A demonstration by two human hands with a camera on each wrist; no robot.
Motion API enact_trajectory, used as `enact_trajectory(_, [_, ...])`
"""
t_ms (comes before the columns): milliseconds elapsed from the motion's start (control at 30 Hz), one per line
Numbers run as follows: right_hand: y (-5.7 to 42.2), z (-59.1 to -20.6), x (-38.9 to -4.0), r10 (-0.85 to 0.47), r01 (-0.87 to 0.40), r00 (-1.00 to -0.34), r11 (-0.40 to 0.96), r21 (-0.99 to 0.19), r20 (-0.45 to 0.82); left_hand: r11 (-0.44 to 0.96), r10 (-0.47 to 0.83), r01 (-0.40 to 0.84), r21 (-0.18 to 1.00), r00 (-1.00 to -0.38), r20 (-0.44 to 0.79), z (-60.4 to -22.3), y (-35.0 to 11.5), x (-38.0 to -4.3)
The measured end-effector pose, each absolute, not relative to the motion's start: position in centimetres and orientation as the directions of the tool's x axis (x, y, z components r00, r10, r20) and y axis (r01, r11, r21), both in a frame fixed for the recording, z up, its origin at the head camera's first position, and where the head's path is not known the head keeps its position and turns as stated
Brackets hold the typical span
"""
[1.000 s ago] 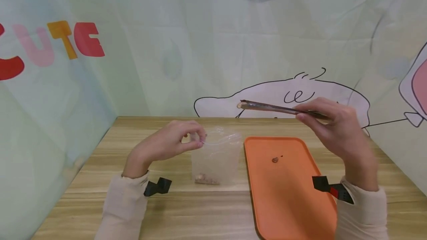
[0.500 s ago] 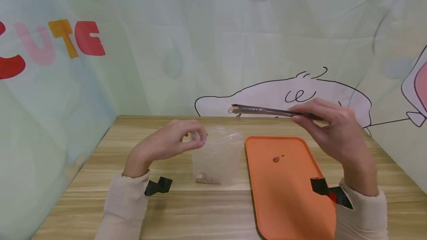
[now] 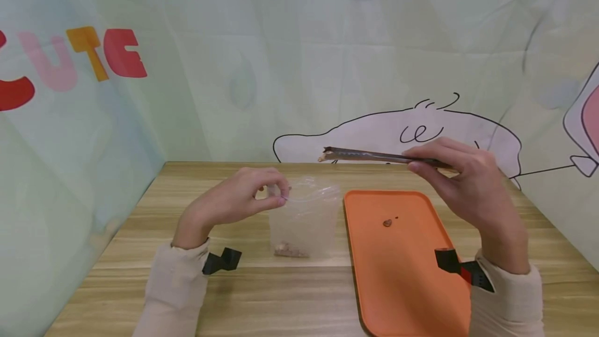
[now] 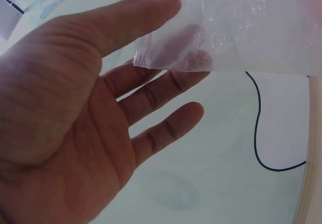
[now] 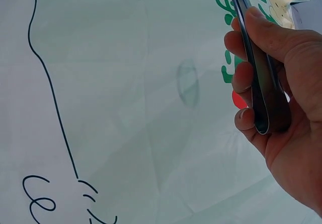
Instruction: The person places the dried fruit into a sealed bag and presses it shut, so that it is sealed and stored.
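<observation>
My left hand [image 3: 238,196] pinches the top left edge of a clear zip bag [image 3: 304,222], which hangs upright with several small brownish pieces [image 3: 290,249] at its bottom. In the left wrist view the thumb and fingers sit on either side of the plastic [image 4: 241,27]. My right hand [image 3: 468,176] grips metal tongs [image 3: 369,155] held nearly level, their tips above and slightly right of the bag's mouth. A small pale-brown piece [image 3: 322,158] is at the tips; its kind is too small to tell. The right wrist view shows the tongs' rounded end [image 5: 266,103] against the palm.
An orange tray [image 3: 402,274] lies right of the bag, under the right forearm. On it are one small brown piece [image 3: 387,223] and a dark crumb [image 3: 396,218]. A printed cloth backdrop [image 3: 262,66] rises behind the wooden table [image 3: 281,300].
My right hand has brought the tongs left and slightly down, moving the small piece closer to the bag's mouth. My left hand and the bag have stayed nearly still.
</observation>
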State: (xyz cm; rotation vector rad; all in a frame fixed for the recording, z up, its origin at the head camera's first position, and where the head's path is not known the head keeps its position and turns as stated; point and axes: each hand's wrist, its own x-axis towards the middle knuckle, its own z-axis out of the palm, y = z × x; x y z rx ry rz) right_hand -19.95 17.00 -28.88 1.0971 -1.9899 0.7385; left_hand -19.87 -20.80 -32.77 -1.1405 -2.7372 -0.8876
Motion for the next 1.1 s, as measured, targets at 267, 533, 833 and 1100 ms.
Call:
enact_trajectory(267, [17.01,-29.16,-20.31,-0.462,-0.87,-0.373,0.475,-0.131,0.805,0.568,0.636,0.659,0.494,-0.732,0.246,-32.74,-20.8,-19.83])
enact_trajectory(533, [16.98,-29.25,-20.47,-0.464,-0.867,-0.384,0.479,-0.138,0.798,0.564,0.639,0.659,0.498,-0.73,0.243,-32.63,-20.77,-19.69])
enact_trajectory(833, [16.96,-29.32,-20.53,-0.469,-0.875,-0.359,0.469,-0.117,0.807,0.562,0.641,0.66,0.498,-0.728,0.242,-32.62,-20.74,-19.72])
enact_trajectory(1100, [16.79,-29.38,-20.67,-0.476,-0.871,-0.362,0.48,-0.109,0.801,0.565,0.639,0.66,0.496,-0.73,0.243,-32.68,-20.84,-19.8])
